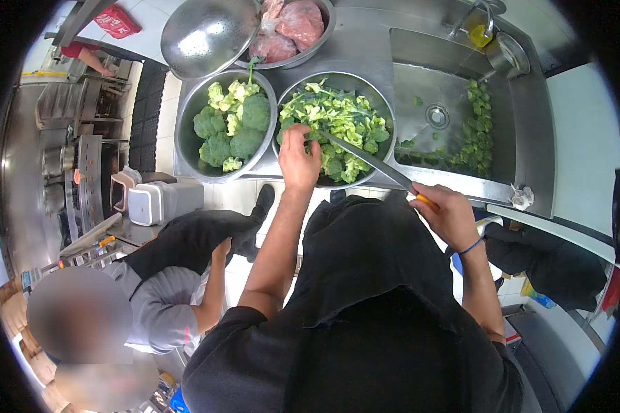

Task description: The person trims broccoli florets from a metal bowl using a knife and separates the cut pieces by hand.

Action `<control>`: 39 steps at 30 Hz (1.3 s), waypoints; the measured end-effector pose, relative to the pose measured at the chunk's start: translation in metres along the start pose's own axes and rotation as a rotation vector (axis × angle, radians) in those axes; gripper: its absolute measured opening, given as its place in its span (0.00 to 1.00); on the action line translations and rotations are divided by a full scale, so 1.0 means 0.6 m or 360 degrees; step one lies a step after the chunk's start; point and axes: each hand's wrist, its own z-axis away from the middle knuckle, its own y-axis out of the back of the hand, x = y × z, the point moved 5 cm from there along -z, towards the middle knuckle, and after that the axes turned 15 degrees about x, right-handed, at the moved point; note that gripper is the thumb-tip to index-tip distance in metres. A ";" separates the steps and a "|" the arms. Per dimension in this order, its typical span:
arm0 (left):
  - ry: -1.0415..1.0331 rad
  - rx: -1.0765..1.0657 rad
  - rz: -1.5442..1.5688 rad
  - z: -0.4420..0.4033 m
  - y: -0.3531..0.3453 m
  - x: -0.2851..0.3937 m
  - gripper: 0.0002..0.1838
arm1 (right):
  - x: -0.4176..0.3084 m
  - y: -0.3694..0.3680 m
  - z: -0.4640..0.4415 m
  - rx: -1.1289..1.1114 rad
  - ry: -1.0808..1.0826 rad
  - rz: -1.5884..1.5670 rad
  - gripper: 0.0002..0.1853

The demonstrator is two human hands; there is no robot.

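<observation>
A long knife (370, 159) with an orange-yellow handle is held in my right hand (448, 212); its blade points up and left over a metal bowl (390, 148) of cut broccoli pieces (351, 110). My left hand (300, 157) is at the left side of that bowl, its fingers bent over the broccoli. What they hold, if anything, is too hidden to tell. Left of it, a second metal bowl (180, 138) holds large broccoli heads (256, 111).
Broccoli florets (477, 131) lie in the sink (413, 89) at the right, under the faucet (488, 27). Behind the bowls are a metal lid (210, 38) and a bowl of raw meat (300, 24). A co-worker (165, 296) is close at my left.
</observation>
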 end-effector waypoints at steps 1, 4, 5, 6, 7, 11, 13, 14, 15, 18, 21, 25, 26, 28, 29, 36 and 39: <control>0.0014 -0.0007 0.0001 0.001 -0.001 -0.001 0.23 | -0.002 -0.002 -0.001 0.0015 0.0018 0.0002 0.18; 0.0053 -0.0028 0.0004 -0.004 0.000 -0.003 0.21 | -0.007 -0.006 -0.007 0.0019 0.0060 0.0044 0.19; 0.0067 -0.0041 0.0004 -0.004 0.001 -0.003 0.20 | -0.008 -0.007 -0.008 0.0012 0.0068 0.0063 0.19; 0.0082 -0.0055 0.0005 -0.003 0.002 -0.002 0.19 | -0.010 -0.007 -0.008 0.0014 0.0070 0.0078 0.20; 0.0092 -0.0053 0.0000 -0.003 0.002 -0.003 0.19 | -0.012 -0.007 -0.008 0.0016 0.0072 0.0093 0.20; 0.0172 -0.0038 0.0095 -0.007 0.002 0.001 0.19 | -0.009 -0.013 -0.007 0.0032 0.0064 0.0119 0.19; 0.0180 -0.0041 0.0165 -0.008 0.000 0.004 0.19 | -0.006 -0.017 -0.007 0.0009 0.0044 0.0173 0.20; 0.0158 -0.0053 0.0186 -0.006 -0.002 0.005 0.19 | -0.003 -0.019 -0.007 -0.0005 0.0031 0.0200 0.20; 0.0137 -0.0067 0.0206 -0.004 -0.004 0.006 0.19 | -0.002 -0.019 -0.005 -0.0012 0.0031 0.0222 0.20; 0.0207 -0.0079 0.0283 0.005 -0.015 -0.008 0.20 | 0.004 -0.020 -0.003 -0.0011 0.0045 0.0266 0.21; 0.0427 -0.0123 0.0327 0.007 -0.019 -0.012 0.22 | 0.006 -0.019 0.003 0.0004 0.0050 0.0285 0.21; 0.0587 -0.0091 0.0378 0.004 -0.026 -0.018 0.27 | 0.003 -0.017 0.005 -0.0001 0.0037 0.0329 0.21; 0.0591 -0.0109 0.0391 0.001 -0.027 -0.018 0.28 | 0.004 -0.016 0.006 0.0004 0.0038 0.0337 0.21; 0.0594 -0.0137 0.0397 -0.003 -0.028 -0.017 0.29 | 0.003 -0.015 0.007 0.0026 0.0039 0.0326 0.22; 0.0592 -0.0147 0.0391 -0.004 -0.028 -0.016 0.29 | 0.004 -0.014 0.008 0.0038 0.0039 0.0322 0.22; 0.0558 -0.0225 0.0326 -0.003 -0.031 -0.015 0.28 | 0.012 -0.026 0.003 -0.0014 0.0012 0.0315 0.20; 0.0411 -0.0325 0.0222 -0.006 -0.026 -0.011 0.25 | 0.014 -0.026 -0.002 -0.0053 -0.0006 0.0307 0.18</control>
